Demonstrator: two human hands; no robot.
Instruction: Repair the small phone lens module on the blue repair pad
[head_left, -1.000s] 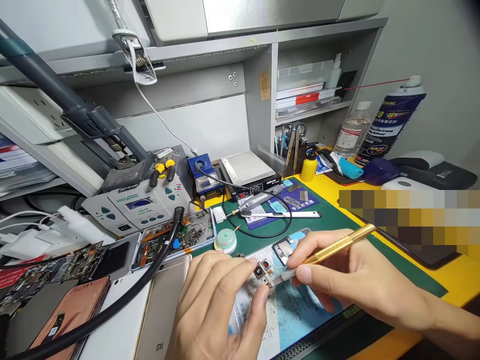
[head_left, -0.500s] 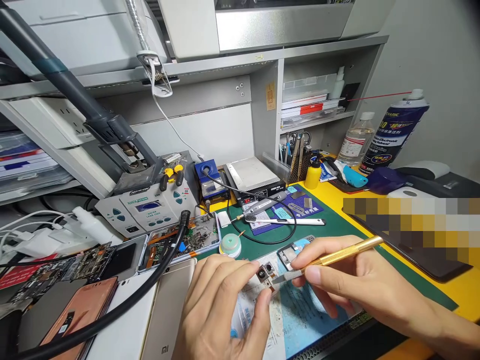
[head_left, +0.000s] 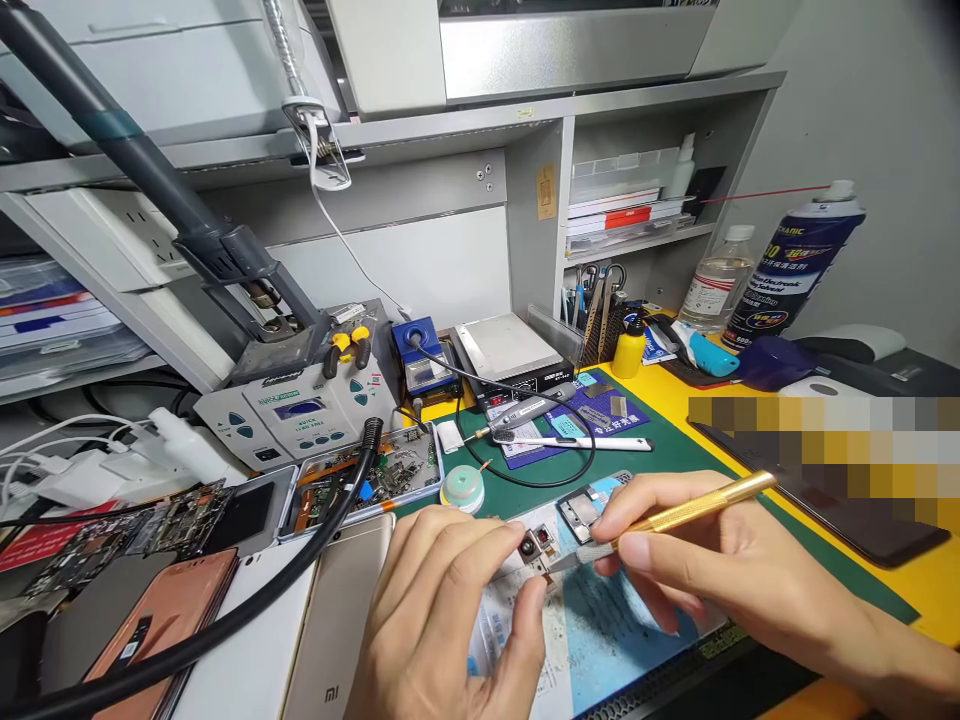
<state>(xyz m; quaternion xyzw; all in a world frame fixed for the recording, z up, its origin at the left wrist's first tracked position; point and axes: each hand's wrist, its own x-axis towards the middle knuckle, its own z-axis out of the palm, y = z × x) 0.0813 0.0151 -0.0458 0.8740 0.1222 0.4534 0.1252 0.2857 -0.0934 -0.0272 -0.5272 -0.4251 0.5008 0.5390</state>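
Note:
A small dual-lens phone camera module (head_left: 534, 546) sits between the index finger and thumb of my left hand (head_left: 457, 610), which is closed around its edges. My right hand (head_left: 690, 550) grips a craft knife (head_left: 697, 505) with a gold knurled handle, held like a pen. Its blade points left, and the tip meets the lower right edge of the module near my left thumb. Just behind the blade, a black-framed phone part with a metal plate (head_left: 577, 512) lies on the blue and white work surface (head_left: 607, 640).
A solder or flux tin (head_left: 463, 488), a toothbrush (head_left: 577, 442) and a soldering iron (head_left: 525, 410) lie beyond my hands. On the left are a parts tray (head_left: 405, 465), a thick black hose (head_left: 300, 580) and several phones. A dark phone (head_left: 817, 480) rests at the right.
The view has shifted slightly. Both hands keep nearly the same pose, with the blade tip still at the module's edge.

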